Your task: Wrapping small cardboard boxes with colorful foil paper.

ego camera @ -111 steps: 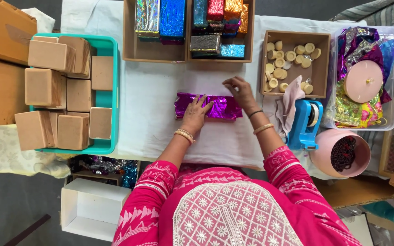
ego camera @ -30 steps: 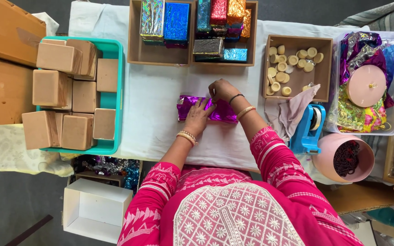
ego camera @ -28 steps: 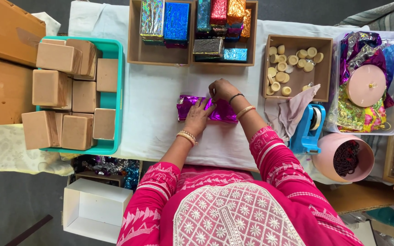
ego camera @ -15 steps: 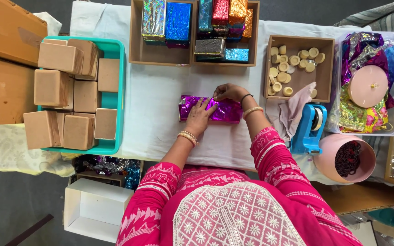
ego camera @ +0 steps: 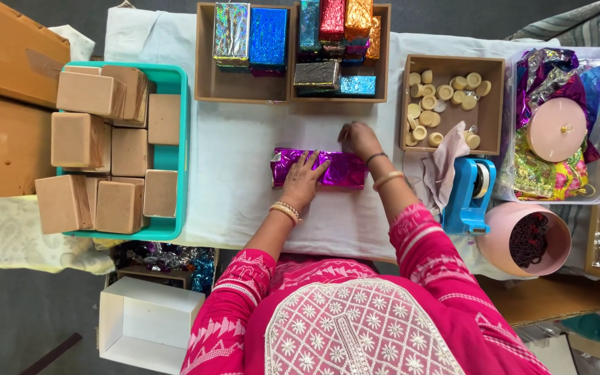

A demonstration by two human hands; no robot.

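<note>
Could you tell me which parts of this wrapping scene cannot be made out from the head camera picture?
- Purple foil parcel: its middle is covered by the left hand; the underside faces the cloth.
- Right hand: fingertips curl over the parcel's far edge, so the grip is unclear.
- Pink bowl: dark contents too small to identify.
- Clear tub: right side cut off by the frame edge.
</note>
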